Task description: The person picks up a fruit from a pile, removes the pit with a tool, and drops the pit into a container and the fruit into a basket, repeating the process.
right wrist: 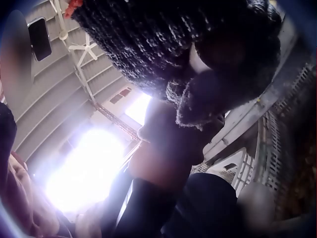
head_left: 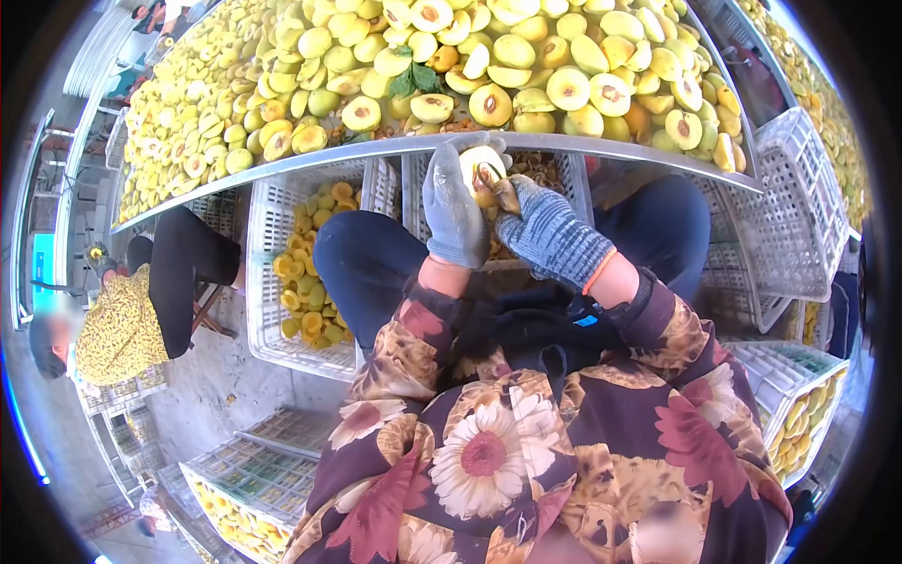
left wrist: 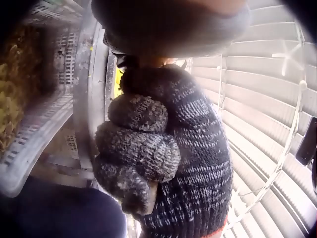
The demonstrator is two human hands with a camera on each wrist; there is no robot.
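At the metal table's edge, my left hand (head_left: 453, 209), in a pale grey glove, holds a yellow apricot (head_left: 479, 171) with its fingers round the far side. My right hand (head_left: 554, 230), in a blue-grey knit glove, meets the fruit from the right, thumb and fingertips at its cut face. In the left wrist view that knit fist is curled tight, and the pale end of a slim tool handle (left wrist: 152, 197) shows below the fingers. The tool's working end is mostly hidden. Heaped apricot halves (head_left: 568, 89) cover the table just beyond.
The table's metal rim (head_left: 310, 162) crosses in front of both hands. Below it stand a white crate (head_left: 268, 329) of apricot halves and another crate (head_left: 418, 193) between the knees. Stacked crates (head_left: 799, 202) stand at right. Another seated person (head_left: 122, 324) is at left.
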